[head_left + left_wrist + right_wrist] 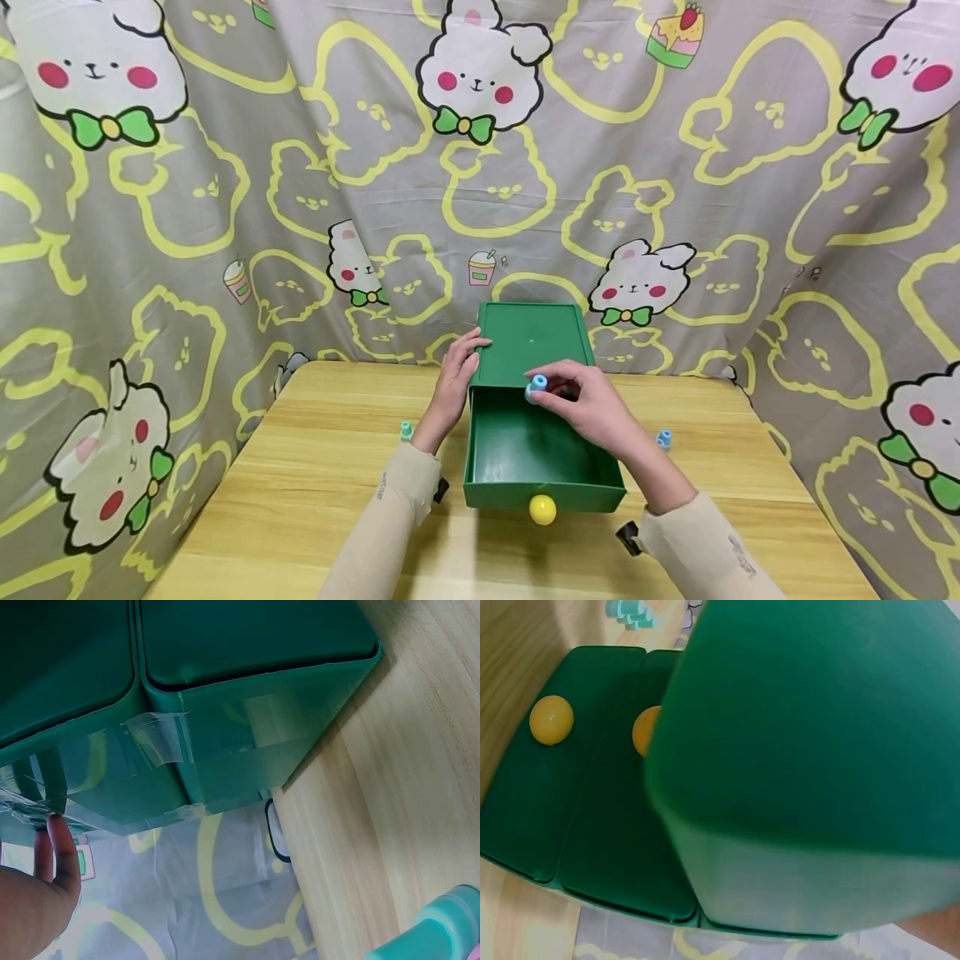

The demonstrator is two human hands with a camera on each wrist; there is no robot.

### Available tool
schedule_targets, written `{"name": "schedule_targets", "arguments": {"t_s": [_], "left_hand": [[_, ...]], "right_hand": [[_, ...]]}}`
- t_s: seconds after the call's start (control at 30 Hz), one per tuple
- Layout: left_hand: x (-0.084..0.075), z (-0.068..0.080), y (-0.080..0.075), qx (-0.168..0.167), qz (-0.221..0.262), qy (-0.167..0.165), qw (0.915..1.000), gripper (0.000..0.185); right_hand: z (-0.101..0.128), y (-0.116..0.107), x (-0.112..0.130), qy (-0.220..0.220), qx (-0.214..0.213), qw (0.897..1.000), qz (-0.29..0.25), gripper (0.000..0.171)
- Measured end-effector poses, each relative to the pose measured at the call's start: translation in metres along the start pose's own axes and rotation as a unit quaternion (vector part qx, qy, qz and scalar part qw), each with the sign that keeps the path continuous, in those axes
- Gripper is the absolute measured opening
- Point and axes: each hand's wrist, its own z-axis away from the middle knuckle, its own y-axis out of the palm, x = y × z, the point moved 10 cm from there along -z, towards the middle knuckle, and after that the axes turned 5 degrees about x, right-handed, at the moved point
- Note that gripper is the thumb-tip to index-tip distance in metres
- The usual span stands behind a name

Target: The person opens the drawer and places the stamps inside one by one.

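Observation:
A green drawer cabinet (531, 337) stands on the table with its top drawer (543, 498) pulled out. A yellow ball knob (543, 509) sits on the drawer's front. My left hand (452, 383) rests against the cabinet's left side, its fingers (66, 851) touching the taped wall in the left wrist view. Over the drawer's back part, my right hand (592, 407) pinches a small light-blue stepped plastic piece (537, 387) with a hollow top. In the right wrist view the drawer's green outside (817, 735) covers most of the picture and hides the fingers.
A teal piece (407, 431) of similar shape stands left of the cabinet, and a blue one (664, 439) stands to the right. Two lower drawers with yellow knobs (552, 720) are closed. A patterned curtain (390, 192) surrounds the wooden table (330, 492).

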Motion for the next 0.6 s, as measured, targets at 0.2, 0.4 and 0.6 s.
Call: {"name": "schedule_targets", "arguments": {"t_s": [0.2,0.4,0.6], "left_hand": [[0.001,0.001,0.0,0.003,-0.007,-0.005,1.0,0.035],[0.003,0.001,0.0,0.005,-0.001,-0.009,0.9999,0.036],[0.003,0.0,0.001,0.009,-0.002,-0.008,0.9999,0.036]], "right_hand": [[-0.006,0.007,0.007,-0.013,0.011,1.0,-0.002,0.028],[-0.01,0.014,0.011,-0.022,0.022,1.0,0.0,0.029],[-0.013,0.019,0.011,-0.018,0.032,0.999,0.006,0.029]]}}
